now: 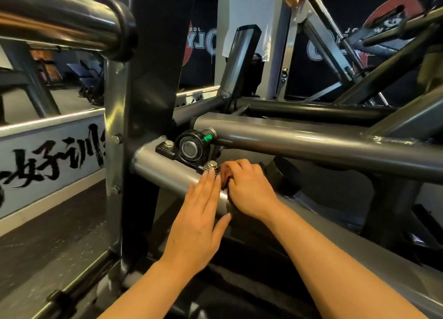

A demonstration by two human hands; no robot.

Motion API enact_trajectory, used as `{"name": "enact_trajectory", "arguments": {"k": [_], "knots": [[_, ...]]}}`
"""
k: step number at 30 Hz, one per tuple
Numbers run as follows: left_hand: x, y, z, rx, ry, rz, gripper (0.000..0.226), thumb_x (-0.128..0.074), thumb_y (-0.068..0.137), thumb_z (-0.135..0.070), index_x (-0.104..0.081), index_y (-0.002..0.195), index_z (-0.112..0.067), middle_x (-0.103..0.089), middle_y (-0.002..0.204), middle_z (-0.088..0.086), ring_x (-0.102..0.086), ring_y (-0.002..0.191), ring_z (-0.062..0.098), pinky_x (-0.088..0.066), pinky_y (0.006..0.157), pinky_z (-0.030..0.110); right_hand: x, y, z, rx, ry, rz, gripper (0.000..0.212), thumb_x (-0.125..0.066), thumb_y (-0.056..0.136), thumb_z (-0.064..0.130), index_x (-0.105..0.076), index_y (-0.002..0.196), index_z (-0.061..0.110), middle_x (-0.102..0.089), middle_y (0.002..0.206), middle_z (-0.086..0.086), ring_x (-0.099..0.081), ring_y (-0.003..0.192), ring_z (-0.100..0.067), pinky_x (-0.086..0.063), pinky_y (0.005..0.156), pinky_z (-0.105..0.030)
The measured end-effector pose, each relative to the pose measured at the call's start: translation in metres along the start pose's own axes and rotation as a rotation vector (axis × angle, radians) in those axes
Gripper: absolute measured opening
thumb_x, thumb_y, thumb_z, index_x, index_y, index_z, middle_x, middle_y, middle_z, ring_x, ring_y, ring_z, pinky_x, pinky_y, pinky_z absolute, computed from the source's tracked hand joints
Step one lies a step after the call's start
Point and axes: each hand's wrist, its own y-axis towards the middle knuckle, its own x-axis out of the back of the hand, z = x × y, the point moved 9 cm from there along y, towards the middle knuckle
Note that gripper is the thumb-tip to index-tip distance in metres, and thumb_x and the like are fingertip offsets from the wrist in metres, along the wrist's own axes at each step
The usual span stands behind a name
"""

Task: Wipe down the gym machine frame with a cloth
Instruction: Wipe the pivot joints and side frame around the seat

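Above lower tube (167, 172): bearing block (190, 148) w/ bolts is sitting on it — blocking.
Overhead: cross tube (299, 139) is running close.
Right: black cap (284, 175) is crowding in.
Left: upright post (115, 127) is standing.

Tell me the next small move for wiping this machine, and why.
Probably slide the right hand, which grips the reddish cloth, down the grey tube toward you; it sits by the bearing mount, and the left hand rests flat there.
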Motion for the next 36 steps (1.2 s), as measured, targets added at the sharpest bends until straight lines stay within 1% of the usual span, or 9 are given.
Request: {"name": "enact_trajectory", "arguments": {"k": [3, 7, 10, 16, 24, 27, 29, 32, 36], "knots": [[0.003, -0.003, 0.005, 0.021, -0.051, -0.030, 0.064, -0.040, 0.099, -0.034, -0.022, 0.152, -0.003, -0.017, 0.161, 0.009, -0.015, 0.149, 0.018, -0.011, 0.122, 0.034, 0.002, -0.001, 0.001, 0.010, 0.016, -0.009, 0.043, -0.039, 0.100, 0.018, -0.042, 0.142, 0.020, -0.038, 0.148, -0.001, -0.032, 0.133, -0.026, -0.031, 0.110, -0.036], [0.017, -0.024, 0.049, 0.330, -0.074, -0.149, 0.063, -0.035, 0.098, -0.032, -0.019, 0.152, -0.004, -0.015, 0.161, 0.009, -0.008, 0.150, 0.015, -0.003, 0.122, 0.030, 0.010, -0.047, 0.011, 0.179, 0.005, -0.051, 0.048, -0.047, 0.100, 0.022, -0.038, 0.147, 0.026, -0.034, 0.152, 0.010, -0.027, 0.136, -0.011, -0.019, 0.112, -0.021], [0.018, -0.028, 0.057, 0.285, -0.013, -0.117, 0.060, -0.039, 0.098, -0.028, -0.024, 0.151, -0.005, -0.021, 0.159, 0.009, -0.011, 0.149, 0.015, -0.003, 0.122, 0.032, 0.011, -0.053, 0.005, 0.192, 0.063, 0.006, 0.050, -0.048, 0.100, 0.020, -0.037, 0.148, 0.029, -0.033, 0.153, 0.013, -0.025, 0.136, -0.006, -0.015, 0.106, -0.014], [0.028, -0.025, 0.052, 0.286, 0.068, -0.105, 0.075, -0.072, 0.079, -0.001, -0.037, 0.144, 0.001, -0.038, 0.150, 0.017, -0.030, 0.142, 0.025, -0.021, 0.115, 0.050, 0.007, 0.001, -0.003, -0.002, 0.086, 0.034, 0.036, -0.042, 0.101, 0.020, -0.050, 0.136, 0.020, -0.046, 0.143, -0.002, -0.037, 0.130, -0.023, -0.033, 0.105, -0.036], [0.029, -0.021, 0.042, 0.332, 0.069, -0.128, 0.068, -0.070, 0.079, 0.002, -0.042, 0.141, 0.002, -0.038, 0.149, 0.020, -0.030, 0.142, 0.029, -0.021, 0.117, 0.051, 0.008, -0.041, 0.016, 0.093, -0.099, -0.108, 0.045, -0.043, 0.099, 0.029, -0.040, 0.143, 0.021, -0.034, 0.153, 0.002, -0.033, 0.132, -0.022, -0.026, 0.111, -0.032], [0.024, -0.008, -0.009, 0.115, 0.001, -0.161, 0.054, -0.056, 0.086, -0.001, -0.046, 0.139, 0.000, -0.039, 0.149, 0.017, -0.026, 0.145, 0.027, -0.013, 0.121, 0.045, 0.004, -0.054, 0.008, 0.114, -0.141, -0.108, 0.050, -0.041, 0.096, 0.033, -0.039, 0.144, 0.021, -0.034, 0.153, 0.000, -0.033, 0.134, -0.024, -0.030, 0.111, -0.037], [0.011, 0.003, -0.048, -0.043, -0.119, -0.119, 0.055, -0.048, 0.086, -0.006, -0.044, 0.140, 0.000, -0.039, 0.150, 0.014, -0.026, 0.146, 0.022, -0.014, 0.122, 0.041, 0.010, -0.065, -0.009, 0.071, -0.125, -0.126, 0.058, -0.025, 0.090, 0.039, -0.043, 0.142, 0.019, -0.039, 0.150, -0.002, -0.038, 0.130, -0.026, -0.035, 0.108, -0.039], [-0.011, 0.017, -0.079, -0.103, -0.242, -0.048, 0.051, -0.045, 0.088, -0.013, -0.047, 0.138, -0.003, -0.043, 0.148, 0.009, -0.028, 0.144, 0.017, -0.020, 0.121, 0.039, 0.023, -0.091, -0.053, -0.029, -0.130, -0.172, 0.058, -0.024, 0.087, 0.039, -0.049, 0.136, 0.021, -0.046, 0.142, 0.000, -0.043, 0.124, -0.023, -0.038, 0.102, -0.036], [-0.038, 0.024, -0.115, -0.172, -0.222, 0.060, 0.051, -0.044, 0.090, -0.027, -0.052, 0.136, -0.006, -0.048, 0.145, 0.010, -0.031, 0.143, 0.020, -0.023, 0.119, 0.039, 0.041, -0.135, -0.109, -0.174, -0.162, -0.231, 0.052, -0.028, 0.086, 0.042, -0.054, 0.127, 0.025, -0.053, 0.129, 0.004, -0.047, 0.114, -0.020, -0.041, 0.093, -0.033]]}}
